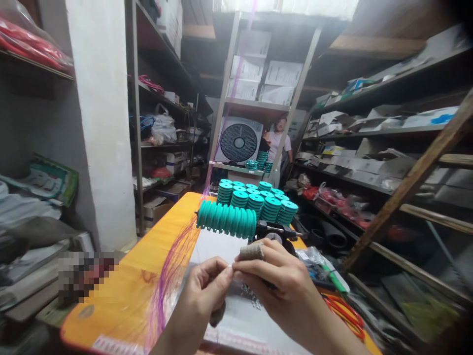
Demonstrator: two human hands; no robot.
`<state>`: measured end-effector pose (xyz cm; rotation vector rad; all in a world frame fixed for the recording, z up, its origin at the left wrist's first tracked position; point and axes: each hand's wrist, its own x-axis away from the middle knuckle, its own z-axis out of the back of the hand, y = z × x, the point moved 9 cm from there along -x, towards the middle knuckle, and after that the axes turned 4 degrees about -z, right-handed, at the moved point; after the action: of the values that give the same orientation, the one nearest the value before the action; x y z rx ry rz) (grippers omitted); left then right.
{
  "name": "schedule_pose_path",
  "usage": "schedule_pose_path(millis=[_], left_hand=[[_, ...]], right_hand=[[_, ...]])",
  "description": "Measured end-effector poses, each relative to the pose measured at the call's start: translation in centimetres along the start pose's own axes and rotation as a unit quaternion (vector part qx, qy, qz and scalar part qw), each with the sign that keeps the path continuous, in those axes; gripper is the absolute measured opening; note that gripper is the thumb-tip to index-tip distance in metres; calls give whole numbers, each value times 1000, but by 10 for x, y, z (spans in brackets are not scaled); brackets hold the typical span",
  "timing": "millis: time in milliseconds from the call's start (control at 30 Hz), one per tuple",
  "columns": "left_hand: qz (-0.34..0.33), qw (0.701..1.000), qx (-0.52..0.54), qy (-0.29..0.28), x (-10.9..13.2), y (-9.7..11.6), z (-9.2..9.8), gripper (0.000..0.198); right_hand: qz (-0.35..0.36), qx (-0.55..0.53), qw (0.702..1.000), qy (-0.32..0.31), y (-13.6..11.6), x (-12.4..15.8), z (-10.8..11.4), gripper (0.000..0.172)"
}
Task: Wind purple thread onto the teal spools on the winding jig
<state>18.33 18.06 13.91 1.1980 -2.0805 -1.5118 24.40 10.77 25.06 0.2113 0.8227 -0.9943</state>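
Teal plastic forms the ribbed cylinder at the centre of my head view; it lies on its side, nearly level, above a flat white sheet on the orange-topped, round-cornered table. At its right end I note a dark mechanical holder and a slender metal rod pointing right. Fine purple strands run upward from near the cylinder's left end, while a loose spread of them falls across the table toward its near edge.

Nearer to me, the bare left hand and the bare right hand meet at the fingertips in front of the cylinder. Left grip: thumb and forefinger pinched together. Right grip: thumb and fingers likewise closed at the tips, with a grey-beige woven band around one finger. I cannot tell what, if anything, either grip grasps; the spot is too small.

Small silvery pieces lie on the sheet beside the right hand. Behind the cylinder stand rows of stacked teal discs. Farther back I see a square fan with a round dark grille on a shelf and, to its right, a person in a pale top.
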Motion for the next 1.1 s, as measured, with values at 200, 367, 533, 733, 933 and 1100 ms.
schedule_pose_path(millis=[200,367,533,733,933,1100], left_hand=[[-32,998,-3,60,-10,0,11,32],[-61,982,-11,179,-37,-8,41,30],[-91,970,27,223,-61,-14,48,32],[-83,966,78,231,-66,-21,45,28],[-55,955,143,254,-67,-29,44,26],[-56,952,167,249,-67,-29,42,27]], right_hand=[[-27,13,998,-48,19,-8,-11,20],[-45,135,988,-62,55,-36,-29,47],[-33,237,968,-79,73,-51,-55,62],[-33,244,964,-97,77,-47,-62,68],[-78,225,962,-131,81,-56,-60,63],[-90,245,954,-150,84,-67,-65,70]])
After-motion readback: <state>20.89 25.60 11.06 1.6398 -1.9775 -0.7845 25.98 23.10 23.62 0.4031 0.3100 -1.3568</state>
